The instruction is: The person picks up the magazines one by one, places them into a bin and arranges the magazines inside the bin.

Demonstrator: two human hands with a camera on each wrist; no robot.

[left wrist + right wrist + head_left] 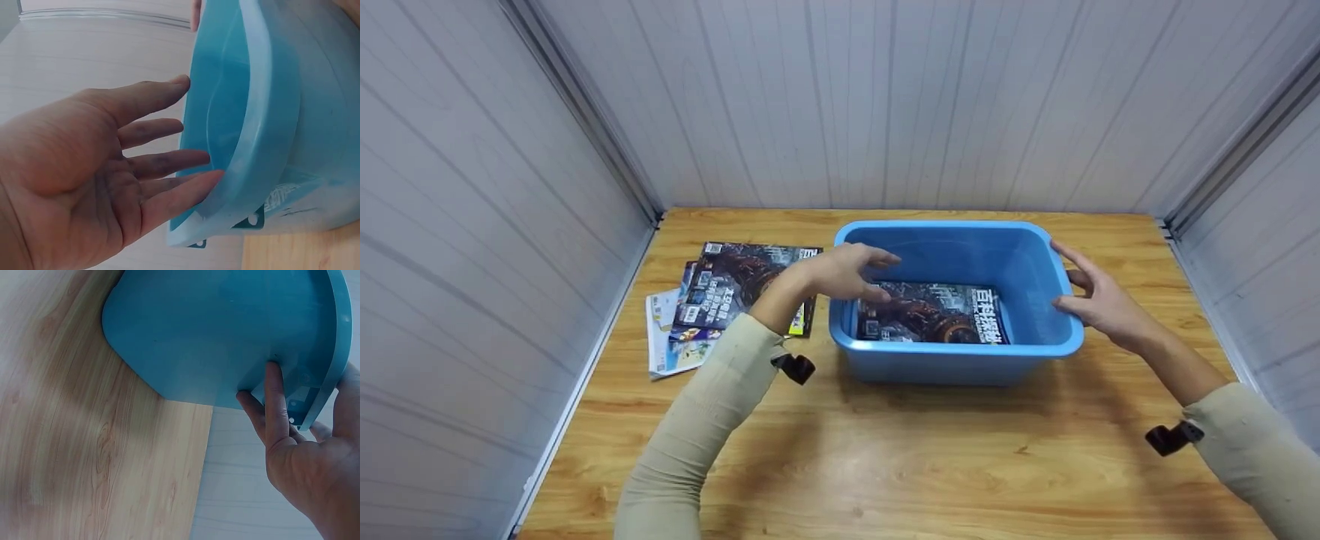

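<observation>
A blue plastic bin (952, 225) stands on the wooden table (930, 450), and a dark-covered magazine (937, 319) lies flat on its floor. My left hand (840, 271) hovers over the bin's left rim with straight, spread fingers and holds nothing. In the left wrist view the left hand (112, 169) has its fingertips at the bin (270, 112) rim. My right hand (1099, 300) is at the right rim. In the right wrist view the right hand (304, 461) lays straight fingers (274, 382) against the bin (214, 332) wall under the rim.
A loose pile of magazines (727, 289) lies on the table left of the bin, a dark cover on top. White panelled walls (885, 97) close in the table at the back and on both sides. Bare wood stretches in front of the bin.
</observation>
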